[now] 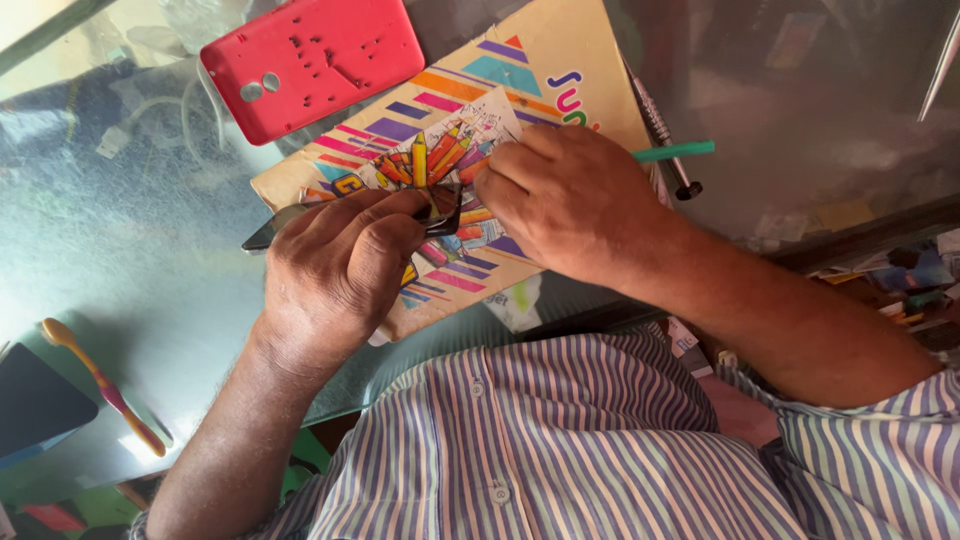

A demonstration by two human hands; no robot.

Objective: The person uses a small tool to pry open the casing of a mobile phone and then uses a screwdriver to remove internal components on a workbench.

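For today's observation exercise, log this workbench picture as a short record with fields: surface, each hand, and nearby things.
surface: glass tabletop with a colourful patterned card lying on it
left hand: grips a dark phone over the card
right hand: fingertips at the phone's end, holding a green-handled tool
nearby: red phone back cover; metal screwdriver; yellow and pink toothbrush
clothing: striped shirt

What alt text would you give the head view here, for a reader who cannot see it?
Two hands work on a thin dark phone over a colourful striped booklet on a glass table: the left hand grips it, the right hand holds a green-handled tool. A red phone back cover lies above, a toothbrush at left.
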